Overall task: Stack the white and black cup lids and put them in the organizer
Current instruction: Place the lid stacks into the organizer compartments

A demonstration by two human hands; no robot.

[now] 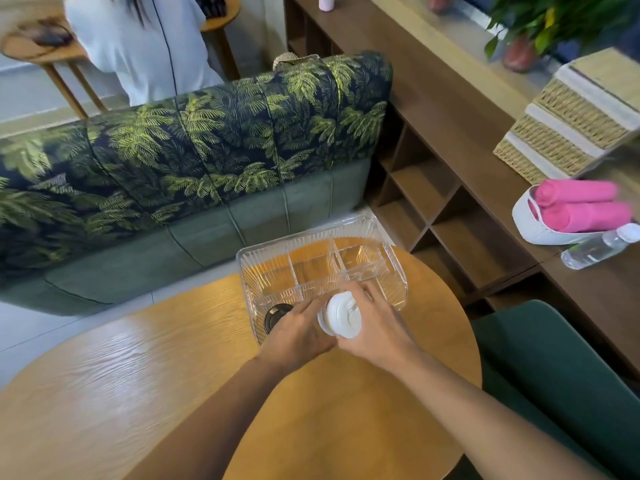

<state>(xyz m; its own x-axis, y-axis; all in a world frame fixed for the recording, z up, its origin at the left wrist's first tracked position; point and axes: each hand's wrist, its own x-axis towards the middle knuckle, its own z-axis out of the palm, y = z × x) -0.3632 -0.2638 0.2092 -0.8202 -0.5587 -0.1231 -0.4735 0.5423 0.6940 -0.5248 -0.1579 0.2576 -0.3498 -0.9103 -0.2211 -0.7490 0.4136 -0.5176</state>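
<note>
Stack of white lids [341, 317], gripped between left hand [298, 332] and right hand [377, 327] over the near wall of the clear organizer [311, 244] on the wooden table [138, 375], black lids [277, 315] in its near-left compartment partly hidden by the left hand; palm-print sofa [173, 150] behind, water bottle [602, 247] and pink towels [581, 206] well right.

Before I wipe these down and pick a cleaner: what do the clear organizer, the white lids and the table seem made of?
Clear ribbed rectangular organizer: likely hard glossy plastic, perhaps acrylic; see-through fluted walls and dividers.
Stack of white round cup lids: probably moulded plastic, smooth, soft sheen.
Round tan table: wood or wood-look veneer, semi-gloss; grain lines and glare show.
</note>
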